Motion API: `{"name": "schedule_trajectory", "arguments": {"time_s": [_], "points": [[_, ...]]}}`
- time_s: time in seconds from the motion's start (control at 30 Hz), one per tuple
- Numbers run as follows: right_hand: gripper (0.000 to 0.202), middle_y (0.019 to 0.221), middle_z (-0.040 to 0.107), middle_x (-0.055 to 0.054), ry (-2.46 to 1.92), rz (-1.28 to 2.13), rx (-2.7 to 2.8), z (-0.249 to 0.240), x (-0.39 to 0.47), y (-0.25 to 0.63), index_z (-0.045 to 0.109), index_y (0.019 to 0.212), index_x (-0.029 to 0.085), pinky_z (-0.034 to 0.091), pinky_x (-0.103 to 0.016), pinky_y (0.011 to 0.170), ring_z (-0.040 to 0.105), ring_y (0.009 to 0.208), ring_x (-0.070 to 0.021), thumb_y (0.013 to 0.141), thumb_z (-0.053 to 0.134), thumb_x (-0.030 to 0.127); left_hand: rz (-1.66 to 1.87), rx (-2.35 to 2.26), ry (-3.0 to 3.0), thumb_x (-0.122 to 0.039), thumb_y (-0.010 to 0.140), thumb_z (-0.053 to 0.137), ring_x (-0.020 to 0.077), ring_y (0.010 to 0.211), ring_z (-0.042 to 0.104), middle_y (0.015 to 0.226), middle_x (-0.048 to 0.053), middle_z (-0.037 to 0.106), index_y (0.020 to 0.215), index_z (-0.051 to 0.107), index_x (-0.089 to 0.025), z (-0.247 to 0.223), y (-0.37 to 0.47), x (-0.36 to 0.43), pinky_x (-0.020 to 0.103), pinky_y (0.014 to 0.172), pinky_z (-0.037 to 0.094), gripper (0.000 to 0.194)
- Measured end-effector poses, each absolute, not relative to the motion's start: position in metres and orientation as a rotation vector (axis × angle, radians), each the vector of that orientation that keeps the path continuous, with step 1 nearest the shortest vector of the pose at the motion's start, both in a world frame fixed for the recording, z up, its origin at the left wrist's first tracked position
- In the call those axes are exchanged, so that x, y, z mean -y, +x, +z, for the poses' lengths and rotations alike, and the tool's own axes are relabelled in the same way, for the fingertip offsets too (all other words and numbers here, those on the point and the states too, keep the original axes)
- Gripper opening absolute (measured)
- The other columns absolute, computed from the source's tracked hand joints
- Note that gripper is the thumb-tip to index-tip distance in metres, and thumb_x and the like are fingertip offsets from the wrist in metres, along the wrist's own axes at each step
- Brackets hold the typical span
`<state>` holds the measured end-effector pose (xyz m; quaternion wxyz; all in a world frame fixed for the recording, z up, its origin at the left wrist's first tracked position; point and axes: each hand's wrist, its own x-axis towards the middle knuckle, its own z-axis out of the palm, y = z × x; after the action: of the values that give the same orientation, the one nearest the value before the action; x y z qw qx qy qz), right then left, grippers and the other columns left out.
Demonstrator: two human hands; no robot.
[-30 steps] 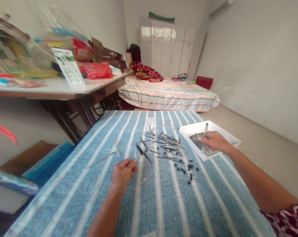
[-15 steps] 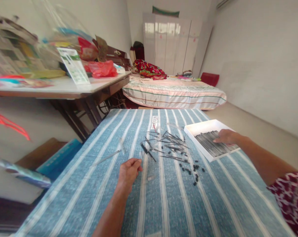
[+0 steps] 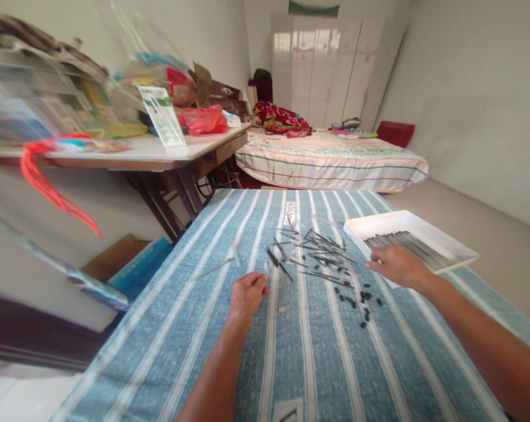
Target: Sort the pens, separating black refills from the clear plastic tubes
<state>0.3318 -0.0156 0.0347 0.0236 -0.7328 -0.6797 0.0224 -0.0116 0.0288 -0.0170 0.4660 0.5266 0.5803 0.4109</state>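
Observation:
My left hand (image 3: 250, 296) is above the striped cloth with its fingers closed; whatever it may hold is hidden or too small to name. My right hand (image 3: 397, 265) is at the near left edge of a white box (image 3: 456, 245), its fingers curled together, and their contents cannot be made out. Dark slender sticks like pens (image 3: 408, 241) lie side by side in the box. Between my hands, thin black rods (image 3: 329, 249) are scattered in a loose pile. Small black caps (image 3: 364, 296) lie nearer me. A clear short piece (image 3: 285, 307) rests right of my left hand.
A blue striped cloth (image 3: 194, 363) covers the table. Clear tubes (image 3: 212, 268) lie at its left. A side table (image 3: 181, 153) with bags and a red cord (image 3: 58, 193) stands to the left. Beyond are a bed (image 3: 330, 158) and a wardrobe (image 3: 322, 76).
My right hand has come out from over the dark sticks to the box's near left edge. My left hand stays closed in about the same place. The camera view has turned slightly left.

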Motion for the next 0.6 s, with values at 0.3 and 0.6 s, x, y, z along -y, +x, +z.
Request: {"name": "schedule_trajectory", "arguments": {"time_s": [0.3,0.6], "points": [[0.015,0.057,0.058,0.000,-2.006,0.417,2.072,-0.002,0.031,0.278,0.062,0.066,0.018,0.032,-0.022,0.052,0.053,0.056,-0.0132,0.073,0.053,0.026,1.066,-1.440,1.279,-0.036,0.064,0.055,0.0046,0.033,0.032,0.042,-0.005,0.048,0.056,0.055,-0.015,-0.013,-0.017,-0.032,0.017,0.035,0.025,0.023],[0.017,0.045,0.045,0.005,-1.816,0.662,1.834,-0.020,0.029,0.271,0.054,0.060,0.018,0.031,-0.021,0.043,0.044,0.044,-0.0101,0.072,0.050,0.029,1.159,-1.655,1.369,-0.039,0.068,0.049,0.0074,0.034,0.040,0.045,-0.001,0.055,0.060,0.058,-0.014,-0.014,-0.037,-0.040,0.019,0.037,0.031,0.028]]}}
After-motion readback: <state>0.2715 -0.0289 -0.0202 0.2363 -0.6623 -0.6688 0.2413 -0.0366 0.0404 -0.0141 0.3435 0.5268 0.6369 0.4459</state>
